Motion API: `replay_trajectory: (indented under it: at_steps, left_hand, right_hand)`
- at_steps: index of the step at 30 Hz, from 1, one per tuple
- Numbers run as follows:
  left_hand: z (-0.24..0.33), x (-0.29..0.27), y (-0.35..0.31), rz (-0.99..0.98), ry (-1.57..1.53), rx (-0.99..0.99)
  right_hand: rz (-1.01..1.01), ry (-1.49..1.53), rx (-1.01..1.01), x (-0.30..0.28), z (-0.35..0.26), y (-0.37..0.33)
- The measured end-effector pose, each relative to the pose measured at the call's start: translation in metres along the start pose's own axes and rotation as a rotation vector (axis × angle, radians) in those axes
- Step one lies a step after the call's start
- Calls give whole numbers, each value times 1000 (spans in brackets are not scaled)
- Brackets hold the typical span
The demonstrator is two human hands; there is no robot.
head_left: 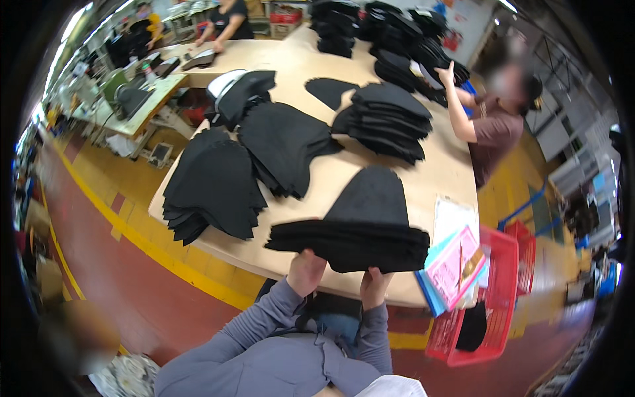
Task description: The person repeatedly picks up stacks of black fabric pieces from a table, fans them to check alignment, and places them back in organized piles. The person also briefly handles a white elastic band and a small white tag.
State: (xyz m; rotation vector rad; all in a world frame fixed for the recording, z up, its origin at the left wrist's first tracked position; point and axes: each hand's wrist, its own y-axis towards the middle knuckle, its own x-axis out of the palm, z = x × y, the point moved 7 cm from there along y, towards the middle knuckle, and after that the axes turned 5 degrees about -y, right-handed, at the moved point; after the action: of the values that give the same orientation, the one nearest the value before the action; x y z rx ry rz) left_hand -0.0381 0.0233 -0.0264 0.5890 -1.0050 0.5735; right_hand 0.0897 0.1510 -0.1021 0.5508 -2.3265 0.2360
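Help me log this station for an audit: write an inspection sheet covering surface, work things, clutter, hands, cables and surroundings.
Surface: tan table, bearing several stacks.
Work things: a held stack of black sheets, edge toward the wearer; a rounded black sheet beyond it; a fanned black stack to the left.
Clutter: pink and blue papers at the right front corner; red basket beside the table.
Hands: left hand and right hand both at the held stack's near edge, fingers partly hidden.
Cables: nothing clearly seen.
Surroundings: a co-worker at the table's right side; yellow floor line at left.
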Motion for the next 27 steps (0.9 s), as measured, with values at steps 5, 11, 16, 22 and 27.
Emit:
replay_trajectory:
  at_steps: [5,11,16,22,27]
  left_hand:
    - [-4,11,2,73,-105,-23]
    - [41,-2,-2,67,212,35]
    - [39,6,9,-314,1303,-109]
    - [-5,-58,-1,-576,1692,66]
    - [-6,-42,-2,-637,1417,30]
  right_hand:
    - [-247,-386,-194,-50,2,-10]
    - [169,-413,-136,-56,-56,-26]
    - [-257,-796,-480,-48,-102,-21]
    - [-299,-1032,-290,-61,-49,-6]
    - [-325,-1030,-541,-40,-71,-2]
